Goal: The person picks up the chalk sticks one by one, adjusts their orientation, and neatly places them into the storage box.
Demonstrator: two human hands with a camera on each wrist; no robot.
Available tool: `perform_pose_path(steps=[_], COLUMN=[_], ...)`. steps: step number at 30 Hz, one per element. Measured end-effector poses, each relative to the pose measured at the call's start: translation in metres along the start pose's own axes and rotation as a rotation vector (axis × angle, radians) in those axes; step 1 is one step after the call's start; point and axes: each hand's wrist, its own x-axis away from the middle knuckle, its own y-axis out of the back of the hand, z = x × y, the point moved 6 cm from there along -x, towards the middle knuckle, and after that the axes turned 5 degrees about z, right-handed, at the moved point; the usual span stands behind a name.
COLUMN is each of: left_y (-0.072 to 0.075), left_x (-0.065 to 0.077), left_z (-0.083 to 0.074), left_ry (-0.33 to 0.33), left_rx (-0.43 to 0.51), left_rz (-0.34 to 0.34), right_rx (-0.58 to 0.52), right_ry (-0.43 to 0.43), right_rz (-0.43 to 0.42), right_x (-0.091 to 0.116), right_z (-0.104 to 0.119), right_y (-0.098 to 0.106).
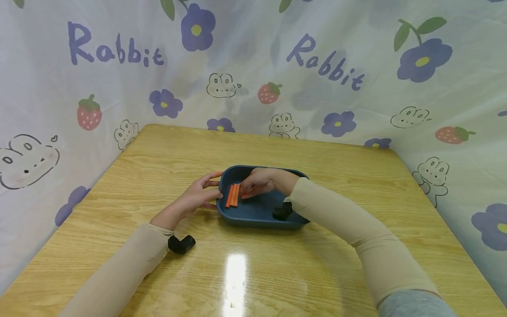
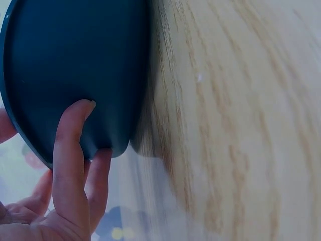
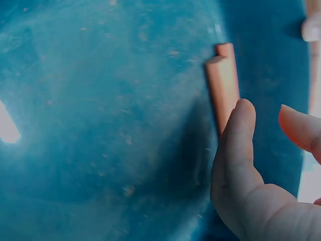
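Lying side by side, three orange sticks sat inside the blue tray, flat on its floor at the left end, with my right hand just beside them.

"Nice, so which way did they point?"

"Long axis ran near to far, so across the short way of the tray, not along its length. From where I was, the far ends leaned a touch to the right, and all three were pretty much parallel. The ends I could make out looked blunt. In the right wrist view two of those ends showed, and one poked out a bit past the other."

"Were you pinching one?"

"Honestly, couldn't tell. My fingers were bent down with the tips by the rightmost stick, kinda blurry from the head camera. In the right wrist view a fingertip overlapped the sticks and hid the rest of them, so no call on whether I had one between my fingers."

"And the other hand?"

"My left hand was holding the tray's left end, fingers spread around the outside wall, thumb tip over the rim."

"What was it all on?"

"Wooden table, with the tray's long side running left to right. Beige sleeves on both my forearms, a black piece at each wrist, and a rabbit-print cloth behind."
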Motion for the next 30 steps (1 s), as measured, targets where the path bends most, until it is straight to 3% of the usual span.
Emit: perform_pose_path(steps=[8, 15, 30], left_y=[0.001, 0.000, -0.002], left_x=[-0.001, -0.002, -0.001], left_z=[0.002, 0.002, 0.001], left_ry=[0.002, 0.006, 0.006], left_rx=[-0.003, -0.009, -0.016], left_rz=[-0.005, -0.008, -0.010], right_rx=[0.029, 0.046, 0.025], right_ry=[0.138, 0.228, 0.349], right_rz=[0.066, 0.126, 0.075], right_x=[0.023, 0.046, 0.099], right_z=[0.015, 0.015, -0.010], right_y=[0.000, 0.003, 0.040])
